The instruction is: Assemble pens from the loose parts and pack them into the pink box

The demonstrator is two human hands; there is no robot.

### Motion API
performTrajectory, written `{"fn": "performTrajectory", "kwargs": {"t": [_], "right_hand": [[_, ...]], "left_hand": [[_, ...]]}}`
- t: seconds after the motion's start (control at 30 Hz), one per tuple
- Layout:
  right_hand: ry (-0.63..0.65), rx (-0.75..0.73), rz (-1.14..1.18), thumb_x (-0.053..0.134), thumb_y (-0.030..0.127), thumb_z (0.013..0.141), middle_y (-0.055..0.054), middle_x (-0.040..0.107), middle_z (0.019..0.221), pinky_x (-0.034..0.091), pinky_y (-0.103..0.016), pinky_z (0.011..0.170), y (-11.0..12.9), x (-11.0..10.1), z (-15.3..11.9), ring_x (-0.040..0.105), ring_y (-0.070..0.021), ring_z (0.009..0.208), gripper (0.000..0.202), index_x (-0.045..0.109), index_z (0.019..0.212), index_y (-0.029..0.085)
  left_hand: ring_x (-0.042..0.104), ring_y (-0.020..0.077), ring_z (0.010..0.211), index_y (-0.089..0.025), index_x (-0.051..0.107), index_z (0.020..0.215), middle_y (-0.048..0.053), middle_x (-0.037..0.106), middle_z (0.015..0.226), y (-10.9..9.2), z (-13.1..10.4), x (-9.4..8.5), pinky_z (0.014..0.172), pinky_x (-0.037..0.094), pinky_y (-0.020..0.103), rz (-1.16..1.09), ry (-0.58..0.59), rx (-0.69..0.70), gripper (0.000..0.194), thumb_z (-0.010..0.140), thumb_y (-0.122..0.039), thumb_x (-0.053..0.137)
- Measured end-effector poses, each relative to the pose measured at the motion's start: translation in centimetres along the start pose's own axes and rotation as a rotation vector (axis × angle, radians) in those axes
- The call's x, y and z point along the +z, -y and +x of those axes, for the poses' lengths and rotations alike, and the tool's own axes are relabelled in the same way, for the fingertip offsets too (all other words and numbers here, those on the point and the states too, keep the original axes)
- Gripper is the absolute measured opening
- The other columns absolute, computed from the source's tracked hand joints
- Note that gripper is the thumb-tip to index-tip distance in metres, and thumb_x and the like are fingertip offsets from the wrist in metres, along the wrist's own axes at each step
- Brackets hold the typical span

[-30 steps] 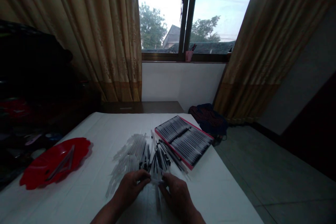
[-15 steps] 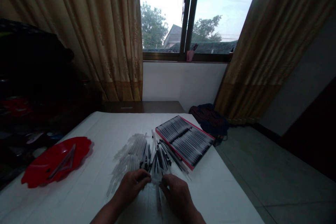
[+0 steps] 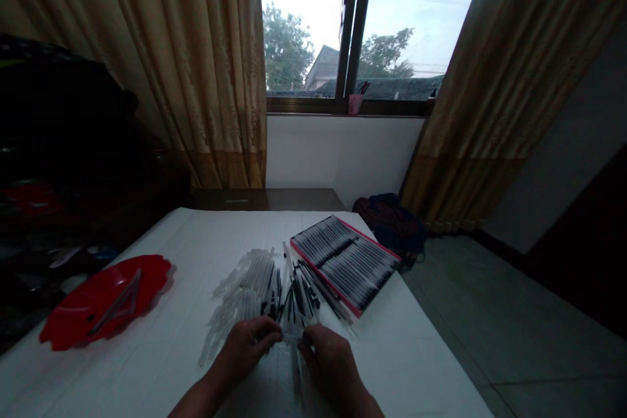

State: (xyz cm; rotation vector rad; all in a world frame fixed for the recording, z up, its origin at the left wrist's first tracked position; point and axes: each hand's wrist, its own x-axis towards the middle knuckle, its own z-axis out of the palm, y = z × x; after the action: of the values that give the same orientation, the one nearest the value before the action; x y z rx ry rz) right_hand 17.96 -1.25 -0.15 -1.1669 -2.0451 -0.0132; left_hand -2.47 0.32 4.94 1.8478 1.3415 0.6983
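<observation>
Near the front of the white table, my left hand (image 3: 252, 346) and my right hand (image 3: 329, 359) face each other with fingers pinched. Between the fingertips is a small clear piece (image 3: 292, 336), its ends hidden by the fingers. Just beyond lie loose black parts (image 3: 298, 294), thin like pen caps or refills. A heap of clear thin tubes (image 3: 245, 287) spreads to the left of them. On the right, a pink-edged box (image 3: 360, 268) holds rows of clear pens with black ends, lying at a slant.
A red scalloped plate (image 3: 105, 300) with clear strips stands at the table's left. Dark clutter lies beyond the left edge. A dark cloth bundle (image 3: 392, 225) is behind the table's right corner. Curtains flank a window (image 3: 304, 19) with a pink cup on its sill.
</observation>
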Motion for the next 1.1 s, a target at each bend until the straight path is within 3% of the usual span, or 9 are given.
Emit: {"fn": "performTrajectory", "kwargs": {"t": [0.1, 0.23, 0.47, 0.67, 0.9, 1.1], "right_hand": [[-0.005, -0.028, -0.055, 0.042, 0.028, 0.094, -0.001, 0.063, 0.065, 0.042, -0.022, 0.055, -0.01, 0.07, 0.13, 0.062, -0.0153, 0.058, 0.025, 0.059, 0.077, 0.023], [-0.045, -0.039, 0.01, 0.046, 0.035, 0.092, -0.004, 0.069, 0.078, 0.047, -0.024, 0.062, -0.1, -0.02, 0.05, 0.066, -0.0169, 0.067, 0.022, 0.059, 0.102, 0.021], [0.002, -0.041, -0.073, 0.041, 0.025, 0.092, -0.001, 0.063, 0.065, 0.044, -0.022, 0.055, 0.17, -0.09, 0.37, 0.062, -0.0154, 0.059, 0.023, 0.057, 0.076, 0.023], [-0.046, -0.061, -0.028, 0.043, 0.033, 0.092, -0.004, 0.069, 0.079, 0.047, -0.024, 0.061, -0.2, 0.13, 0.12, 0.065, -0.0171, 0.068, 0.022, 0.059, 0.102, 0.021], [0.009, -0.021, -0.061, 0.042, 0.023, 0.091, -0.001, 0.064, 0.067, 0.044, -0.022, 0.056, 0.0, -0.08, 0.37, 0.063, -0.016, 0.06, 0.022, 0.059, 0.077, 0.023], [-0.047, -0.051, 0.003, 0.046, 0.03, 0.091, -0.005, 0.069, 0.078, 0.048, -0.023, 0.061, -0.22, -0.02, 0.1, 0.066, -0.0169, 0.067, 0.019, 0.059, 0.1, 0.02]], "left_hand": [[0.058, 0.0124, 0.058, -0.018, 0.067, 0.077, -0.002, 0.064, 0.061, 0.09, -0.05, 0.02, 0.058, 0.042, 0.02, -0.011, -0.008, -0.006, 0.021, 0.077, -0.037, 0.057], [0.058, 0.0125, 0.059, -0.019, 0.067, 0.077, -0.003, 0.063, 0.061, 0.41, -0.22, 0.03, 0.058, 0.042, 0.02, -0.031, -0.017, -0.009, 0.021, 0.078, -0.037, 0.056], [0.058, 0.0133, 0.058, -0.018, 0.066, 0.076, -0.002, 0.062, 0.059, 0.54, -0.28, -0.15, 0.059, 0.043, 0.021, -0.09, -0.021, -0.018, 0.021, 0.076, -0.037, 0.057], [0.058, 0.0135, 0.058, -0.017, 0.066, 0.075, -0.002, 0.062, 0.059, 0.41, -0.36, -0.38, 0.059, 0.042, 0.022, -0.133, -0.018, -0.037, 0.021, 0.075, -0.036, 0.058], [0.059, 0.0138, 0.06, -0.018, 0.066, 0.074, -0.002, 0.064, 0.06, 0.63, -0.47, -0.65, 0.061, 0.044, 0.022, -0.189, -0.015, -0.059, 0.022, 0.074, -0.039, 0.06], [0.06, 0.0144, 0.063, -0.018, 0.066, 0.075, -0.001, 0.067, 0.064, 0.88, -0.54, -0.81, 0.062, 0.044, 0.022, -0.181, -0.015, -0.055, 0.025, 0.075, -0.042, 0.058]]}}
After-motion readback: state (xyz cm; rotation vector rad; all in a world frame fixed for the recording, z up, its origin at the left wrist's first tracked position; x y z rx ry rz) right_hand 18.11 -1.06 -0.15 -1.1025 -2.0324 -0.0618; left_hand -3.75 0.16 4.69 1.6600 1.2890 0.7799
